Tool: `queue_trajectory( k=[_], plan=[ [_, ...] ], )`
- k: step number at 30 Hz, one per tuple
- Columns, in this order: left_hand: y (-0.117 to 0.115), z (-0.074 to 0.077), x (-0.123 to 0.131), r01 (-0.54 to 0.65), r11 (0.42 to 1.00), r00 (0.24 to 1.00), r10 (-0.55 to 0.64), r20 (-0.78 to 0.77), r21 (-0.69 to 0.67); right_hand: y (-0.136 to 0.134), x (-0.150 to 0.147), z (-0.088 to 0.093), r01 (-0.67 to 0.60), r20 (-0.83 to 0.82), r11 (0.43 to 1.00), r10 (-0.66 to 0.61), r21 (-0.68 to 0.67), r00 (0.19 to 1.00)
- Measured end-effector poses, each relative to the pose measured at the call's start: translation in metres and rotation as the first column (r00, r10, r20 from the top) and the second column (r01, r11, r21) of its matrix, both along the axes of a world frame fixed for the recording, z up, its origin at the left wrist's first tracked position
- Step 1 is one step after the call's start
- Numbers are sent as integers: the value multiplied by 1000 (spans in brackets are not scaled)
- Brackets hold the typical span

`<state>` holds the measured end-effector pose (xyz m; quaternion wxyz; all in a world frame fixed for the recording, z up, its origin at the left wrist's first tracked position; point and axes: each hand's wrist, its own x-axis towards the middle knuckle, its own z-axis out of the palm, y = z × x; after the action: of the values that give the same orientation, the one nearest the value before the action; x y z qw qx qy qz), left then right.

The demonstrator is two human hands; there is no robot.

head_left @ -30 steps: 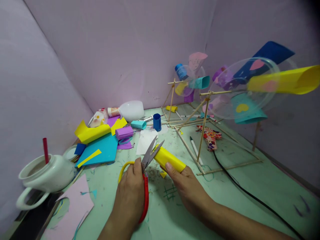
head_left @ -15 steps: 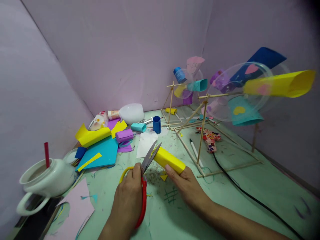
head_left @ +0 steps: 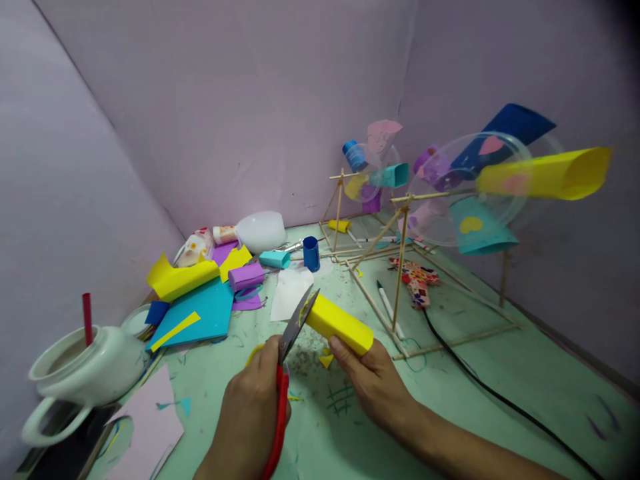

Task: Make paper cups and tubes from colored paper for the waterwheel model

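Note:
My left hand (head_left: 253, 403) is closed round the red and yellow handles of a pair of scissors (head_left: 296, 325). Their blades are nearly together at the far left end of a yellow paper tube (head_left: 343, 325). The tube's other end is held by my right hand (head_left: 373, 377), thumb on its near side, the other fingers mostly hidden behind it. Below the tube a small yellow paper scrap (head_left: 327, 360) lies on the green tabletop (head_left: 400, 427). A white paper sheet (head_left: 289, 293) lies just beyond the blades.
Stick frames carrying paper-bladed wheels (head_left: 470, 187) stand at the right, near a black cable (head_left: 480, 380). At the left are a white pot (head_left: 100, 367), pink paper (head_left: 150, 427) and a blue sheet (head_left: 200, 313). A blue tube (head_left: 311, 255) stands further back.
The scissors have closed further at the tube's end, and the handles have come together. The whole view has shifted slightly.

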<state>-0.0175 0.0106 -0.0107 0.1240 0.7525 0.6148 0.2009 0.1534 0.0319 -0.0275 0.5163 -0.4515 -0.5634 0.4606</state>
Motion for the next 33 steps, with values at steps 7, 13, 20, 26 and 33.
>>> queue_trajectory(
  k=[7, 13, 20, 26, 33],
  plan=[
    [7, -14, 0, -9, 999, 982, -1, 187, 53, -4, -5, -8, -24, -23, 994, 27, 106, 999],
    [5, -12, 2, -64, 995, 977, 46, 206, 79, -6, -7, -8, -25, 12, 983, 23, 181, 1000],
    [1, 0, 9, -92, 995, 989, 95, 116, -34, -8, -9, -10, -23, -3, 991, 24, 130, 1000],
    [1, 3, 8, -83, 995, 995, 86, 51, -54, -7, -8, -9, -11, 27, 988, 7, 152, 1000],
    [2, 1, 1, -58, 998, 998, 58, 12, 8, -3, 1, -18, -46, 230, 911, -54, 410, 972]
  ],
)
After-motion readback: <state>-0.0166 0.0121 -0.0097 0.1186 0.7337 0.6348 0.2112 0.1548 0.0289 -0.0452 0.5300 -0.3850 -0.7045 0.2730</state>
